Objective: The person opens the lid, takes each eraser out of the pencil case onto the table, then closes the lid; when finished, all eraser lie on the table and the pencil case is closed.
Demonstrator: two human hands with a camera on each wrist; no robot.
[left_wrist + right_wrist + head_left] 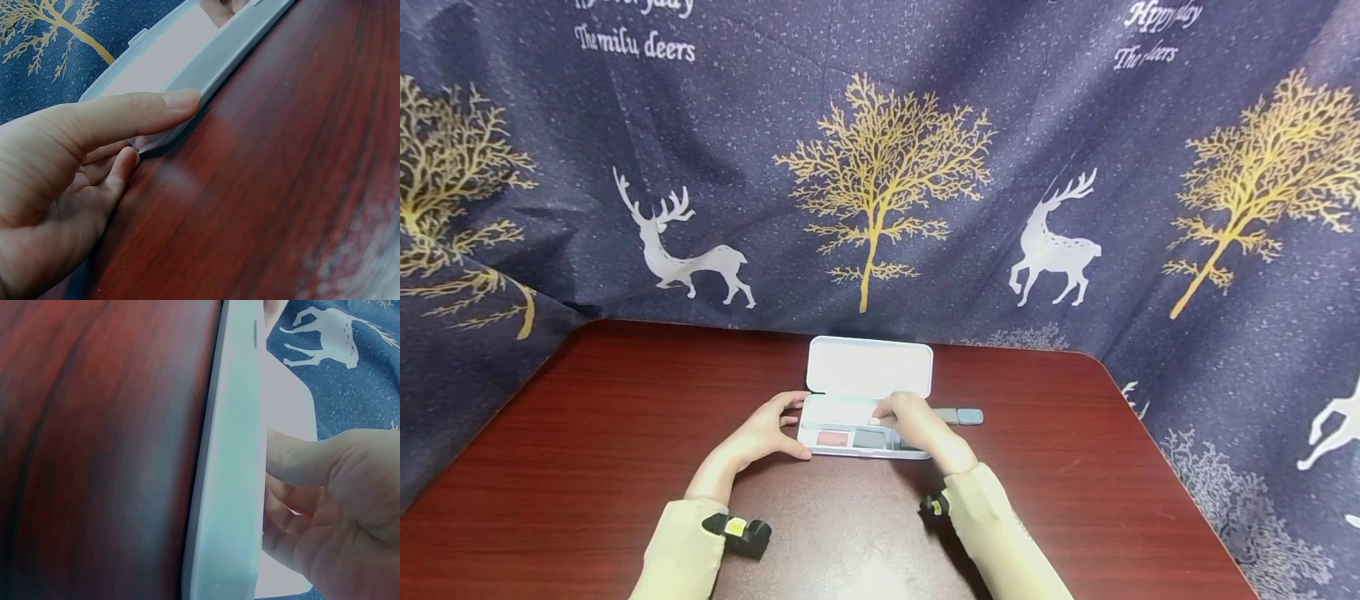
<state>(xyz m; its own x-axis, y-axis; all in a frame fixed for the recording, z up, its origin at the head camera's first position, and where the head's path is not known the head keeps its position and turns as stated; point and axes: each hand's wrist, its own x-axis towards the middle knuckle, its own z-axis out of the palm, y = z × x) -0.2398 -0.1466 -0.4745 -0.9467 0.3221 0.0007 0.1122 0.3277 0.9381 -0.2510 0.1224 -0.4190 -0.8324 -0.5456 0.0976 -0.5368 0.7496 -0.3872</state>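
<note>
A pale blue pencil case (863,453) stands on the table with its lid (871,367) raised at the back. My left hand (767,429) holds the case's left end. In the left wrist view the thumb (181,99) lies along the front wall and the other fingers bend round the corner. My right hand (917,421) reaches over the right half, fingertips bent down inside the case. The front wall hides those fingertips in the right wrist view, so I cannot tell what they hold. A pinkish block (832,438) and a grey-blue block (869,439) lie in the front section.
A flat grey and blue stick-like item (970,416) lies just right of the case, partly behind my right hand. The reddish-brown table (625,467) ends at a dark blue curtain (760,208) printed with deer and trees. Each wrist wears a black camera strap (737,533).
</note>
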